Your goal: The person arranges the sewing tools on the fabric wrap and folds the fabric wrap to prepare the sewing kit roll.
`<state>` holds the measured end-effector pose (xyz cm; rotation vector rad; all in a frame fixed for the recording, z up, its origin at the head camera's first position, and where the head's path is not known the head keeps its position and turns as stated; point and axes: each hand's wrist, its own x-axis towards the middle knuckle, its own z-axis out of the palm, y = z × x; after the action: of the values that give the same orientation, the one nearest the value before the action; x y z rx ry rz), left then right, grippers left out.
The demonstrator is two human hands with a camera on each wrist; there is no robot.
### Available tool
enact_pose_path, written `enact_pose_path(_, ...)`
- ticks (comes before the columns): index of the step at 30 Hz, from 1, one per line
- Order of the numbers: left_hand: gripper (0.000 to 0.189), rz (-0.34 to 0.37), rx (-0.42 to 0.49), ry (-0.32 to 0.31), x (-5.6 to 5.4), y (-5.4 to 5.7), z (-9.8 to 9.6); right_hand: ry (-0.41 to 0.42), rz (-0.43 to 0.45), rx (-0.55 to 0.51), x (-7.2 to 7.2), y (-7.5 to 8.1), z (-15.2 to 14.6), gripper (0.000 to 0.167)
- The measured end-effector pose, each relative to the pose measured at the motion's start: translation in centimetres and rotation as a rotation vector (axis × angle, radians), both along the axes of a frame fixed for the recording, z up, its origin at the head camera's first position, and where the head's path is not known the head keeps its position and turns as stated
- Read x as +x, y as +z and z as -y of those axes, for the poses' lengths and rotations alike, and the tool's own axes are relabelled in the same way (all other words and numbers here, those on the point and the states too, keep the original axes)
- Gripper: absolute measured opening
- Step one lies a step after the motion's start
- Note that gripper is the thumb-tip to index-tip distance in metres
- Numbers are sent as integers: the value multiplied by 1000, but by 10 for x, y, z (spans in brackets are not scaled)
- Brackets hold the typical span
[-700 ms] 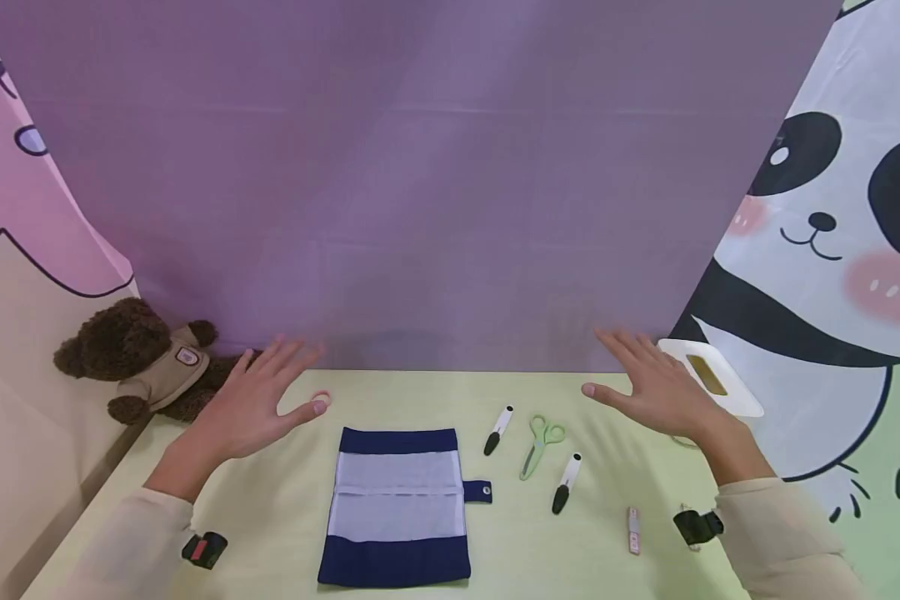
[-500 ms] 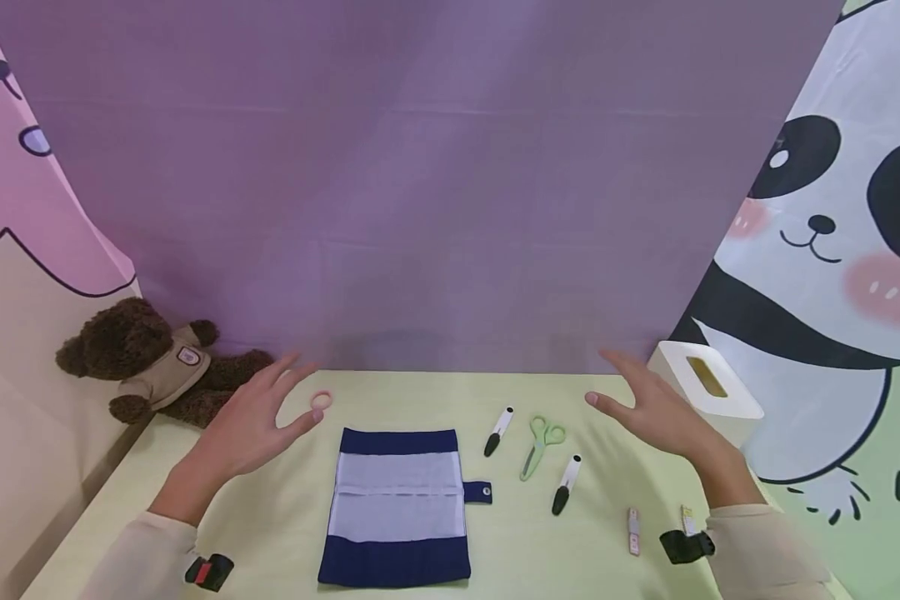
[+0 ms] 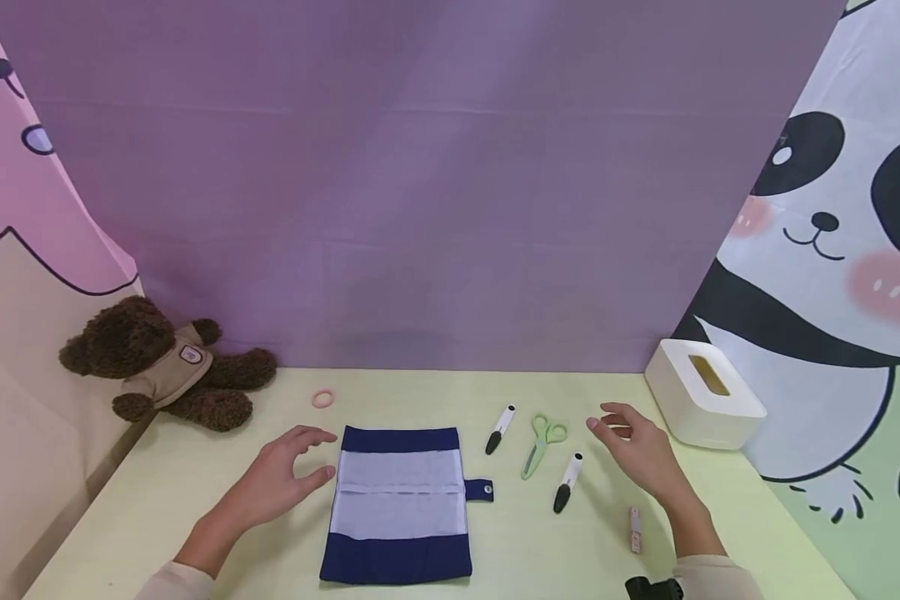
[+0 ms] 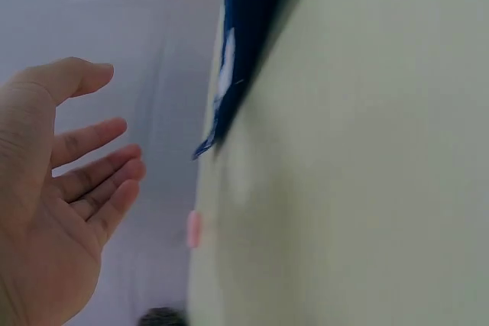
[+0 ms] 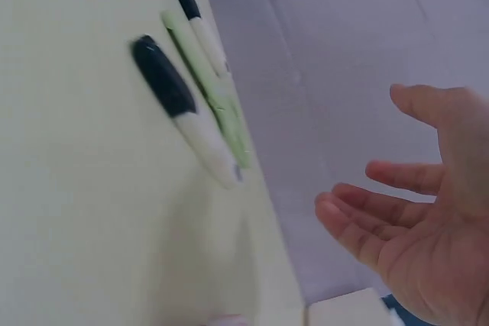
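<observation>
A navy blue fabric case (image 3: 394,558) with pale panels and a snap tab lies flat at the middle of the table. Left of it hovers my left hand (image 3: 276,479), thumb and fingers apart, holding nothing; the left wrist view shows the same loose hand (image 4: 65,188). To the right, my right hand (image 3: 641,454) is above the table, fingers gently bent, nothing in them. Between the case and this hand lie green scissors (image 3: 538,446) and two white pen-like sticks with black caps, a nearer one (image 3: 568,483) and a farther one (image 3: 500,429).
A small pink ring (image 3: 323,398) lies behind the case. A slim pink piece (image 3: 635,530) rests near my right wrist. A brown teddy bear (image 3: 172,367) lies at the back left, and a white tissue box (image 3: 705,396) stands at the back right.
Both hands have come down and back toward me, the right one also bending its fingers more. The tissue box and pink ring now show fully. The things on the table have stayed put.
</observation>
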<state>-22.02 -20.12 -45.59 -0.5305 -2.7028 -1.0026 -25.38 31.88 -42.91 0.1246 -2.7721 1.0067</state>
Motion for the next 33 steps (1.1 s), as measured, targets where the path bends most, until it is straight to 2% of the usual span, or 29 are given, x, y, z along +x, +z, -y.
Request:
enact_pose_path(9, 33, 94, 131, 9, 5, -31, -3, -68, 145, -226, 8, -30, 10, 61)
enact_pose_path(11, 33, 117, 160, 4, 4, -37, -3, -83, 157, -230, 9, -36, 12, 60)
enact_pose_path(14, 32, 131, 189, 0, 4, -44, -2, -101, 143, -179, 8, -42, 16, 57)
enact_pose_path(18, 31, 106, 192, -11, 5, -52, 1, -114, 127, -130, 6, -49, 20, 53)
enact_pose_path(22, 32, 54, 177, -23, 8, -58, 3, -134, 147, -153, 7, -54, 23, 51)
enact_pose_path(28, 34, 1, 130, -14, 10, -60, 3, -151, 169, -193, 9, -58, 25, 56)
enact_pose_path(33, 35, -5, 123, -23, 10, -61, 2, -149, 140, -148, 10, -60, 26, 59)
